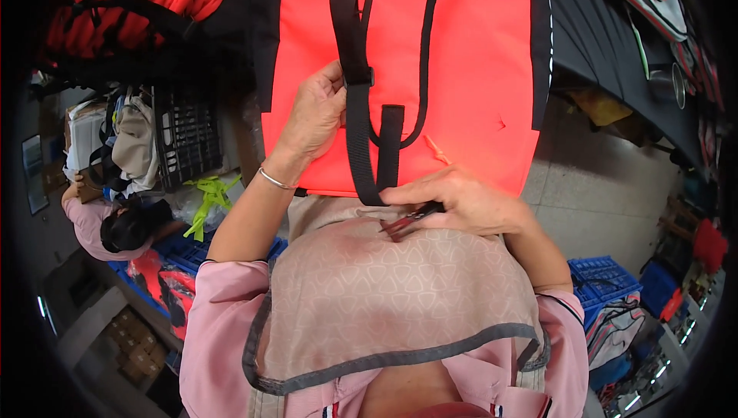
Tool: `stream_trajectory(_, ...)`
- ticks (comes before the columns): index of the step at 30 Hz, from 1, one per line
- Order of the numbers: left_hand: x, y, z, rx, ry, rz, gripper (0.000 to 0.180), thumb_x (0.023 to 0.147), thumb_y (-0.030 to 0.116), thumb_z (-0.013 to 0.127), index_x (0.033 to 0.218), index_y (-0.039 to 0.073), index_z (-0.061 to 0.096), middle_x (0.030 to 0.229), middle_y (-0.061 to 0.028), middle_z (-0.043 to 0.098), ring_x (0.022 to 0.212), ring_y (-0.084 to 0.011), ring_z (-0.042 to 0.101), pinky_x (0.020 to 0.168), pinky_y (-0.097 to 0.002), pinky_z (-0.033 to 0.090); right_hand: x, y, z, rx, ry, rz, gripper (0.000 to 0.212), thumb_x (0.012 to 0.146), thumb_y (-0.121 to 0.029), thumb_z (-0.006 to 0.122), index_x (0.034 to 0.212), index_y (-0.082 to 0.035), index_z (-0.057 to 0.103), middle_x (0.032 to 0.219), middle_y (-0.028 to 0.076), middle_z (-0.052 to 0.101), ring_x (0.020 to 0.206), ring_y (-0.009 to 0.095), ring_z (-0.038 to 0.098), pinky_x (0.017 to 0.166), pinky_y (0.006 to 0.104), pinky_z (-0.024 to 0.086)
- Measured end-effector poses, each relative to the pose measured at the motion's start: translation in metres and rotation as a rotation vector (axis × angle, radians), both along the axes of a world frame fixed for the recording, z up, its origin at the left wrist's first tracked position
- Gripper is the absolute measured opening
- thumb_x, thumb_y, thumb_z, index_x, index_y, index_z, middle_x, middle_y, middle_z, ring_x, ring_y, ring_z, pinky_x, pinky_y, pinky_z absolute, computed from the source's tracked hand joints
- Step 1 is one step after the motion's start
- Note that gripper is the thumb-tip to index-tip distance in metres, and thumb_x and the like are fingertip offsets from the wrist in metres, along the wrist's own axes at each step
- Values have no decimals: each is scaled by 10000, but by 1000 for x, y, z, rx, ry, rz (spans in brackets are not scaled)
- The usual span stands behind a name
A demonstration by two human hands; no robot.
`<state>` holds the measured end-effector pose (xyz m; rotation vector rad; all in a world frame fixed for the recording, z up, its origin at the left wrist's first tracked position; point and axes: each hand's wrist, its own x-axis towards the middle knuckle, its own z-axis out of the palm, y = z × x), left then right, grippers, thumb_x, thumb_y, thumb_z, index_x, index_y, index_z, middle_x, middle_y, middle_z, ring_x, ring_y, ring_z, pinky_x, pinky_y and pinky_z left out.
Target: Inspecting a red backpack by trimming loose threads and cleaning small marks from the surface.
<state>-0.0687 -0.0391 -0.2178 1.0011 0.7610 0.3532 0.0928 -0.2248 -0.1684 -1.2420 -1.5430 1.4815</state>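
Black strap [360,130] is clamped in left grip [319,111], snips [406,222] clasped in right grip [473,203] nearer the body; strap checking presumably in hand, steady tension likely needed next

A bright coral-red bag [480,57] is laid flat toward 12 o'clock, bordered by black side panels at 9 and 3 o'clock and marked with white print near 11 o'clock. Its face is crossed by curved black piping [425,41]. A black webbing strap [359,137] is held left of the bag's middle, threaded through a dark buckle [360,76] and drawn toward 6 o'clock, beside a shorter black webbing length [390,137]. Small dark-red snips [403,223] are held just beyond the bag's 6 o'clock edge, tips pointed between 8 and 9 o'clock.
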Motion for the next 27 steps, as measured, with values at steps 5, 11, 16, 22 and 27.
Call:
stream_trajectory(5, 5, -4, 10, -79, -45, 39, 223, 934, 112, 683, 1135, 44, 617, 982, 9, 620, 830, -80, 634, 645, -242, 572, 34, 4, 15, -359, 94, -484, 360, 797, -109, 793, 1140, -32, 713, 738, -22, 622, 672, 59, 549, 631, 233, 452)
stream_trajectory(11, 5, -20, 26, -256, -115, 26, 237, 938, 131, 676, 1141, 46, 590, 1046, -38, 649, 931, -154, 677, 793, -321, 618, 26, 39, -10, -169, 132, -853, 249, 859, -151, 748, 1036, 19, 710, 716, -43, 599, 663, 42, 524, 610, 207, 405)
stream_trajectory(16, -1, -41, 30, -49, -86, -274, 451, 815, 111, 796, 1206, 12, 593, 1069, -50, 680, 915, -97, 650, 861, -277, 539, 26, 47, -7, -80, 139, -832, 203, 858, -177, 743, 938, 4, 703, 687, -56, 553, 631, 31, 455, 573, 215, 348)
stream_trajectory(22, -3, -45, 29, -17, -2, -265, 344, 790, 0, 790, 1100, 5, 641, 1028, -45, 684, 951, -128, 644, 889, -308, 535, 30, 54, -6, -55, 89, -909, 181, 861, -185, 738, 877, -9, 700, 646, -64, 519, 601, 27, 424, 545, 221, 321)
stream_trajectory(27, -1, -49, 32, 313, 34, -154, 618, 752, 19, 828, 1287, -33, 524, 1021, -62, 691, 922, -124, 660, 895, -311, 525, 34, 59, -11, -34, 164, -924, 185, 868, -192, 739, 817, -26, 676, 636, -78, 492, 593, 21, 390, 534, 223, 300)
